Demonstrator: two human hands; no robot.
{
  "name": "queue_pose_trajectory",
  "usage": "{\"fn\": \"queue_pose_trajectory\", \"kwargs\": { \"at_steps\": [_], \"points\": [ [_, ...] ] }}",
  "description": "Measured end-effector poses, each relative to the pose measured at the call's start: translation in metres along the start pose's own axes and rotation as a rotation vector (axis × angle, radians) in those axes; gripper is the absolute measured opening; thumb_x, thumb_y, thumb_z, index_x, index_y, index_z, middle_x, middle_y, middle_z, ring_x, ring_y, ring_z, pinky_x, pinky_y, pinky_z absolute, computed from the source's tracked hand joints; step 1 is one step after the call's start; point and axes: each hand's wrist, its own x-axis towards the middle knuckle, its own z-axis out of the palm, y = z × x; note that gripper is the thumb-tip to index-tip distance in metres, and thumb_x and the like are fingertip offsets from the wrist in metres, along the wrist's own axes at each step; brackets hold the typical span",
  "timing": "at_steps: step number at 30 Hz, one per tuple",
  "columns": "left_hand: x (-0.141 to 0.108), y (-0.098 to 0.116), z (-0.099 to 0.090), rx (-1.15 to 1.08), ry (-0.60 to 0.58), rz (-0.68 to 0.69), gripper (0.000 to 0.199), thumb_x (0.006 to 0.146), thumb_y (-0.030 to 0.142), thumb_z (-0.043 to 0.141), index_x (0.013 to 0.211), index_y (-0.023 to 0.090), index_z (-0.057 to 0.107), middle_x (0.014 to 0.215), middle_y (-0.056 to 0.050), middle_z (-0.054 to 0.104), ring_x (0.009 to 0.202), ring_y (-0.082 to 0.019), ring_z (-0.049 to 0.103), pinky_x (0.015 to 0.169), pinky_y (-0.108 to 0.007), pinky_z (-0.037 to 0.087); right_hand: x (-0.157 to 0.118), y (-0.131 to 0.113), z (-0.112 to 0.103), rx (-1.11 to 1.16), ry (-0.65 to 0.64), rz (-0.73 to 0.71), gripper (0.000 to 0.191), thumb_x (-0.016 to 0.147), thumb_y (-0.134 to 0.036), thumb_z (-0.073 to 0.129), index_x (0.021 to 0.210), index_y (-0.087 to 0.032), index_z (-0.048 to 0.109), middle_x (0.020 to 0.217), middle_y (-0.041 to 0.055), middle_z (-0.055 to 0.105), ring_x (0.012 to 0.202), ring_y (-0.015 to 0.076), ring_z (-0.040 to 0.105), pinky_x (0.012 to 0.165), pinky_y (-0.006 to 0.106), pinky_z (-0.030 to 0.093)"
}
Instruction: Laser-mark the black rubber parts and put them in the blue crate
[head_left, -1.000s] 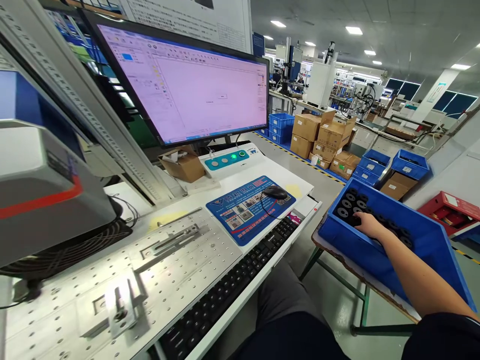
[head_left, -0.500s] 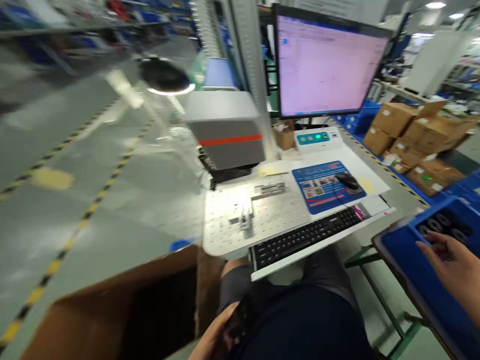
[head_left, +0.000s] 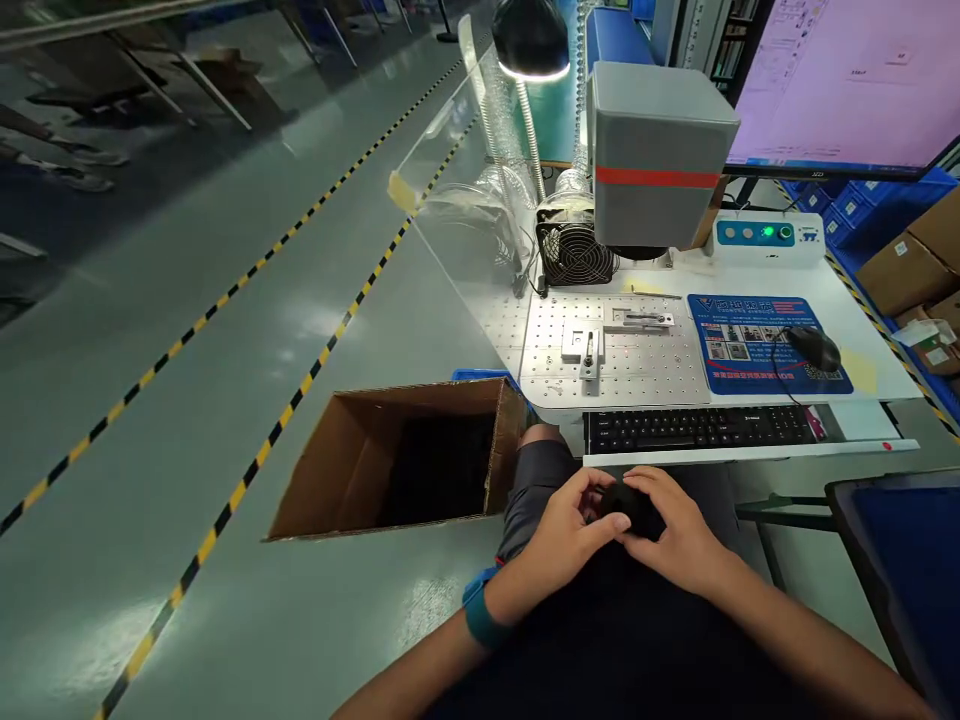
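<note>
Over my lap, both hands come together around a small black part [head_left: 636,508] that looks rounded. My left hand [head_left: 574,530] has its fingers curled and its thumb against the part's near side; its fingertips lie partly behind something dark. Curved over the top and right side is my right hand [head_left: 681,530], thumb underneath. The part's exact kind is hard to make out against the dark clothing. A cardboard box [head_left: 330,460] stands open at the left, with dark contents. In front of the hands is the black keyboard [head_left: 697,428] on its pull-out tray.
A perforated metal plate [head_left: 645,365] with small clamping fixtures lies on the bench beneath a grey machine head [head_left: 660,120]. Nearby are a fan [head_left: 576,253], a lamp [head_left: 531,40], a mouse [head_left: 814,348] on a blue mat and a monitor [head_left: 847,80]. A blue-lined surface [head_left: 911,550] stands at right.
My right hand has left the blue bin of ring-shaped black parts and joined my left hand over my lap. The left hand has risen from the lower edge. The view has turned left.
</note>
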Motion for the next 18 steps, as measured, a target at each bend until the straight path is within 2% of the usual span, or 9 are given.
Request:
{"fn": "queue_pose_trajectory", "kwargs": {
  "at_steps": [3,6,9,11,14,16,18],
  "points": [
    [-0.001,-0.012,-0.007,-0.191,0.030,0.007,0.044,0.080,0.042,0.076,0.115,0.020,0.060,0.105,-0.007,0.063,0.090,-0.019,0.058,0.082,-0.032,0.049,0.002,0.002,-0.004,0.151,0.084,0.052,0.062,0.076,-0.019,0.074,0.133,-0.030,0.052,0.130,0.0099,0.058,0.122,0.0293,0.057,0.104,0.051,0.051],
    [0.002,-0.024,-0.011,-0.367,0.021,-0.050,0.046,0.086,0.050,0.068,0.120,0.020,0.060,0.116,-0.010,0.061,0.099,-0.021,0.059,0.085,-0.033,0.050,0.006,0.001,-0.006,0.275,0.071,0.090,0.060,0.074,-0.022,0.077,0.129,-0.030,0.054,0.134,0.0092,0.057,0.124,0.0285,0.057,0.103,0.048,0.051],
    [0.006,-0.035,-0.009,-0.607,-0.103,-0.171,0.047,0.087,0.056,0.063,0.116,0.019,0.063,0.100,-0.007,0.063,0.079,-0.018,0.062,0.069,-0.031,0.053,0.011,0.003,-0.004,0.294,0.030,0.064,0.060,0.074,-0.026,0.080,0.129,-0.030,0.055,0.135,0.0098,0.057,0.126,0.0290,0.055,0.104,0.049,0.050],
    [0.008,-0.040,-0.007,-0.725,-0.121,-0.204,0.047,0.086,0.056,0.065,0.113,0.018,0.063,0.086,-0.004,0.061,0.064,-0.014,0.059,0.058,-0.028,0.051,0.015,0.005,-0.001,0.241,0.030,0.016,0.062,0.074,-0.027,0.082,0.130,-0.030,0.055,0.133,0.0098,0.058,0.126,0.0296,0.055,0.106,0.052,0.047],
    [0.010,-0.042,-0.005,-0.715,-0.090,-0.188,0.047,0.085,0.055,0.067,0.107,0.014,0.063,0.082,-0.003,0.060,0.059,-0.012,0.057,0.052,-0.025,0.048,0.024,0.004,0.001,0.171,0.012,-0.037,0.064,0.072,-0.025,0.083,0.129,-0.031,0.054,0.124,0.0082,0.063,0.120,0.0293,0.056,0.102,0.052,0.048],
    [0.011,-0.042,-0.007,-0.677,-0.097,-0.169,0.049,0.089,0.058,0.060,0.107,0.013,0.062,0.077,-0.003,0.061,0.058,-0.013,0.058,0.051,-0.025,0.047,0.033,0.003,-0.003,0.143,-0.013,-0.046,0.061,0.072,-0.024,0.082,0.126,-0.030,0.056,0.116,0.0069,0.066,0.114,0.0289,0.057,0.098,0.050,0.050],
    [0.011,-0.043,-0.015,-0.595,-0.063,-0.134,0.051,0.091,0.059,0.054,0.112,0.013,0.059,0.078,-0.005,0.063,0.060,-0.015,0.060,0.052,-0.026,0.046,0.046,0.006,-0.009,0.090,0.018,-0.032,0.053,0.073,-0.027,0.081,0.121,-0.029,0.059,0.111,0.0068,0.066,0.109,0.0291,0.058,0.095,0.049,0.050]
  ]
}}
